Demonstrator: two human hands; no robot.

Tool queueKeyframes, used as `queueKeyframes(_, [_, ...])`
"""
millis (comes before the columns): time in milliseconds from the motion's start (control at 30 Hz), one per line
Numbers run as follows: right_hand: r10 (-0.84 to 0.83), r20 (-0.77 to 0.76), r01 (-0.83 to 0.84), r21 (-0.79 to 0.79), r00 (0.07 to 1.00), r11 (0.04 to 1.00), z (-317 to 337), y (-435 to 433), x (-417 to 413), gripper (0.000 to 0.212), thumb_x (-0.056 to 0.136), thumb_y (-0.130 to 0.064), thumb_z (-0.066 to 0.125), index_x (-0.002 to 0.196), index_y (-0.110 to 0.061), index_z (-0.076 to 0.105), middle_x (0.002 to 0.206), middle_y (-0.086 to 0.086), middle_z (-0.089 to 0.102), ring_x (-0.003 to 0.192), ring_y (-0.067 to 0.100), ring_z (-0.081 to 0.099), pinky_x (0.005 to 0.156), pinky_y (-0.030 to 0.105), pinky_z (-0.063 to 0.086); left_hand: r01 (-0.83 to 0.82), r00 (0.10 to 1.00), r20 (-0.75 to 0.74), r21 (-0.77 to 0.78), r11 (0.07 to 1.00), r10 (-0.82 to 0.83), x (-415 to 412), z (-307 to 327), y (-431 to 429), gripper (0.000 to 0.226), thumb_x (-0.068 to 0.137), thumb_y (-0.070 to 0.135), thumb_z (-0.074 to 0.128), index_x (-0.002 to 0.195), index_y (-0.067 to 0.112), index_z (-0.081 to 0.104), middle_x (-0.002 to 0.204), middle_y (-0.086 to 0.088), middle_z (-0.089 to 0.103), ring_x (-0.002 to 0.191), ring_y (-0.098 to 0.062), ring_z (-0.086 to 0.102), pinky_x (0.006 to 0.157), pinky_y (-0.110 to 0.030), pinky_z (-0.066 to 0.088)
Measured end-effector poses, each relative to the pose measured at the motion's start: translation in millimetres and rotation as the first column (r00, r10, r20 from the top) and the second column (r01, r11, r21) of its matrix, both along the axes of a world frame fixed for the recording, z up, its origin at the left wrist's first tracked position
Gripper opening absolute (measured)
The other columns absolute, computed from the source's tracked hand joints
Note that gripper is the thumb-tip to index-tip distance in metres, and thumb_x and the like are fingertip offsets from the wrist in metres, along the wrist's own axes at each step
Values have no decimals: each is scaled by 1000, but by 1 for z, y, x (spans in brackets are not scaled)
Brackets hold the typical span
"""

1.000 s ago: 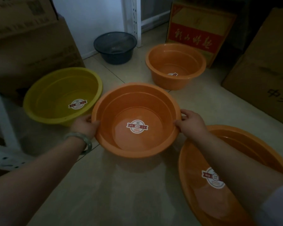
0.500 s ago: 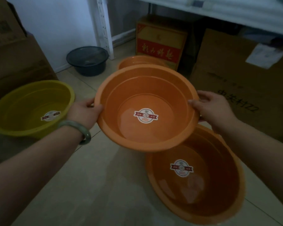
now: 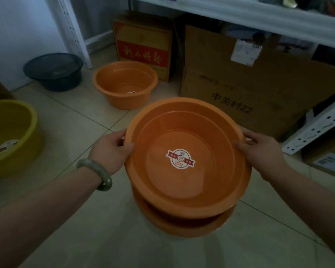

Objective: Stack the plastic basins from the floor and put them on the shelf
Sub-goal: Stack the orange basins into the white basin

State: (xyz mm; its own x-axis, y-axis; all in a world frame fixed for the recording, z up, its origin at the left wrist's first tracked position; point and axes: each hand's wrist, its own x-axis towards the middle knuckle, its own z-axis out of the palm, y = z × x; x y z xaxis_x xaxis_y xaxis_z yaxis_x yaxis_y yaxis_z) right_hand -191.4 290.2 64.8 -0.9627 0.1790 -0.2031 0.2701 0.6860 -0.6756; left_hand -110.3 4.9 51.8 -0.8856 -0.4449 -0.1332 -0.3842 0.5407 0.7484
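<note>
I hold an orange basin with a round sticker on its floor, my left hand gripping its left rim and my right hand its right rim. It sits over a larger orange basin on the floor, whose lower edge shows beneath it; whether it rests fully inside I cannot tell. A smaller orange basin stands farther back on the tiles. A yellow basin is at the left edge and a dark basin by the wall. The white shelf runs across the top.
Cardboard boxes stand under the shelf: a red-and-yellow one and a large brown one. A white perforated shelf post rises at the back left, another white bracket at the right. The floor is pale tile.
I have carried the orange basin to the right and lowered it over the larger orange basin. The view has swung right, uncovering the smaller orange basin behind.
</note>
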Motion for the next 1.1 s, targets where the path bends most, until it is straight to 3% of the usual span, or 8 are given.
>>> queueKeyframes(200, [8, -59, -7, 23, 998, 1000, -10, 10, 7, 47, 85, -31, 60, 131, -23, 56, 119, 11, 68, 95, 25, 68, 82, 39, 56, 47, 998, 30, -28, 998, -46, 4, -13, 7, 45, 86, 26, 55, 131, 31, 49, 92, 11, 54, 69, 5, 48, 55, -8, 33])
queueKeyframes(367, [37, -42, -33, 88, 998, 996, -23, 12, 16, 44, 85, -32, 59, 128, -23, 60, 120, 9, 68, 104, 26, 66, 90, 40, 51, 72, 995, 69, -56, 996, -68, 11, -28, 8, 39, 86, 27, 53, 124, 30, 55, 84, 12, 60, 71, -1, 57, 55, -13, 39])
queueKeyframes(467, [69, -6, -67, 119, 998, 991, -36, 13, 18, 45, 87, -37, 57, 130, -24, 58, 120, 10, 68, 104, 26, 66, 87, 38, 51, 94, 990, 109, -58, 994, -87, 14, -37, 8, 41, 85, 26, 54, 126, 28, 54, 88, 11, 61, 79, -10, 60, 67, -20, 45])
queueKeyframes(600, [110, 18, -111, 156, 994, 981, -54, 14, 18, 41, 90, -34, 55, 128, -21, 59, 117, 10, 70, 102, 28, 66, 82, 33, 49, 99, 982, 169, -91, 991, -83, 11, -48, 10, 45, 86, 27, 55, 130, 28, 50, 111, 2, 65, 89, -9, 53, 83, -28, 46])
queueKeyframes(700, [126, 4, -125, 138, 992, 982, -64, 14, 16, 35, 91, -29, 53, 124, -21, 63, 112, 9, 71, 95, 27, 65, 77, 30, 45, 119, 974, 205, -109, 987, -95, 7, -54, 8, 45, 85, 29, 54, 130, 29, 52, 115, 3, 66, 94, -11, 57, 85, -30, 47])
queueKeyframes(800, [109, 24, -111, 119, 994, 987, -77, 17, 12, 37, 91, -29, 52, 127, -23, 61, 117, 8, 69, 97, 26, 64, 83, 35, 48, 130, 966, 239, -111, 985, -100, 5, -59, 8, 46, 86, 28, 53, 132, 30, 48, 120, 3, 64, 104, -15, 59, 88, -31, 47])
queueKeyframes(967, [101, 81, -110, 108, 992, 988, -92, 20, 11, 45, 93, -37, 51, 136, -25, 50, 123, 8, 67, 106, 28, 65, 89, 36, 48, 107, 959, 258, 42, 993, -115, 3, -70, 5, 52, 87, 27, 54, 137, 34, 40, 118, -3, 64, 93, -19, 63, 85, -36, 54])
queueKeyframes(1100, [72, 123, -83, 88, 990, 993, -104, 22, 11, 51, 91, -49, 45, 136, -25, 50, 118, 8, 69, 103, 29, 66, 90, 40, 50, -5, 927, 363, 268, 963, -96, 0, -74, 4, 58, 87, 28, 56, 140, 34, 34, 105, -5, 65, 76, -16, 63, 52, -23, 53])
